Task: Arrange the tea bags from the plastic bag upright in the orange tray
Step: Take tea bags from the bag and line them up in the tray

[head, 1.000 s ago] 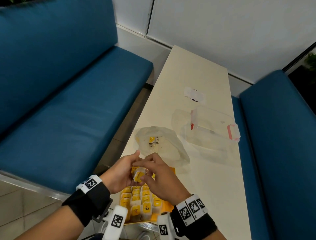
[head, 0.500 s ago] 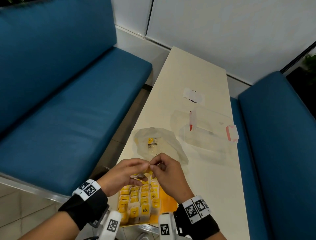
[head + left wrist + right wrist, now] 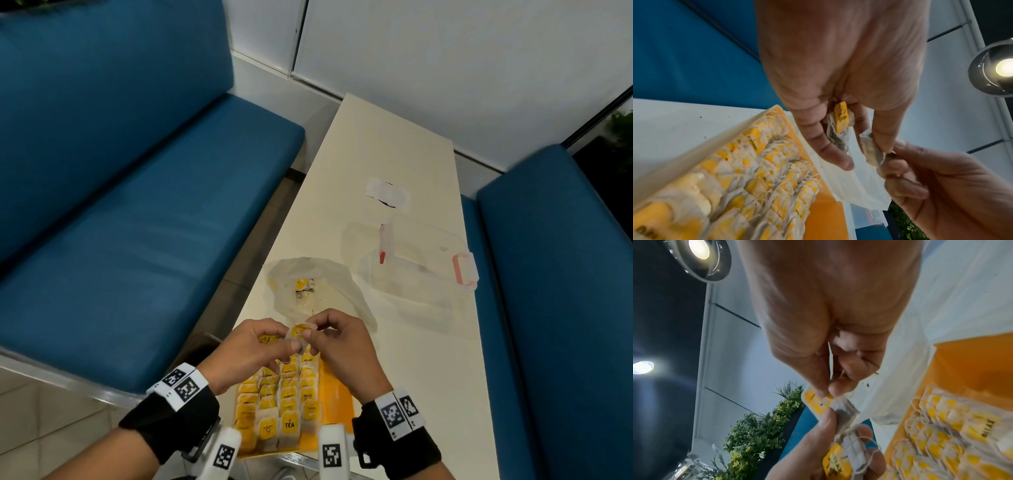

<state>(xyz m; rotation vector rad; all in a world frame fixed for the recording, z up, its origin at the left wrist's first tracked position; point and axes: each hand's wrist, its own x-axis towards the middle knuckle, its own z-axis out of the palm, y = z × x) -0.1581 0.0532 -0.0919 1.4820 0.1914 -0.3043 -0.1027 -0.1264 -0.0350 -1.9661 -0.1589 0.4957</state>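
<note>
Both hands pinch tea bags just above the far end of the tray.

The left hand curls round one tea bag in its palm — a yellow tag shows between the fingers — while its thumb and forefinger pinch a second bag at one end. The right hand pinches the same second bag by its yellow tag, thumb pressed to forefinger, the other fingers curled in. Below the hands the orange tray sits at the near end of the table, its left part packed with rows of upright bags, its right strip bare orange. Just beyond the tray lies the plastic bag, with a few bags inside. To its right, a clear box with pink clips.
</note>
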